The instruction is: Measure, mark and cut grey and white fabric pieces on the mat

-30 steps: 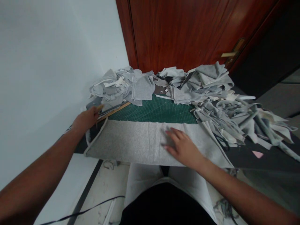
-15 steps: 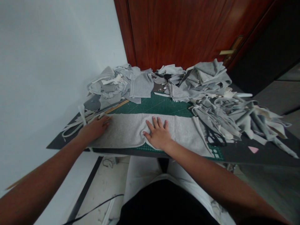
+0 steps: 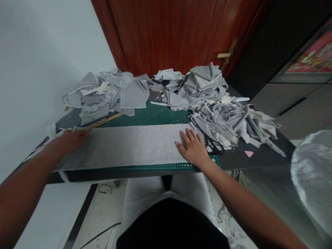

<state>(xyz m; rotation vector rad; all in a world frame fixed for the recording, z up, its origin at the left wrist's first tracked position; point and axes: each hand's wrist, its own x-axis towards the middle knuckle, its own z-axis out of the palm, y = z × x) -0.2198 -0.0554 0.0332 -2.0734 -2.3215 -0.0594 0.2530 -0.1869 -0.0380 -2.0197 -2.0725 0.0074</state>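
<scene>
A long strip of grey fabric (image 3: 135, 143) lies flat across the green cutting mat (image 3: 155, 116), with a straight lower edge. My right hand (image 3: 194, 148) rests palm down on its right end, fingers spread and holding nothing. At the strip's left end, my left hand (image 3: 74, 140) lies on the cloth with its fingers stretched out to the right, slightly blurred. Just beyond those fingertips is a wooden ruler (image 3: 110, 119), partly under cloth. Black-handled scissors (image 3: 214, 146) lie right of my right hand, partly beneath scraps.
Heaped grey fabric pieces (image 3: 103, 93) sit at the back left, and a folded stack (image 3: 204, 83) at the back right. Loose scraps (image 3: 233, 121) spread over the right side near a pink triangle (image 3: 249, 153). A white plastic bag (image 3: 311, 173) stands off the table's right end.
My right hand has slid to the strip's right end, and my left hand has moved further left. The bulge in the fabric is smoothed out. The view has shifted to the right.
</scene>
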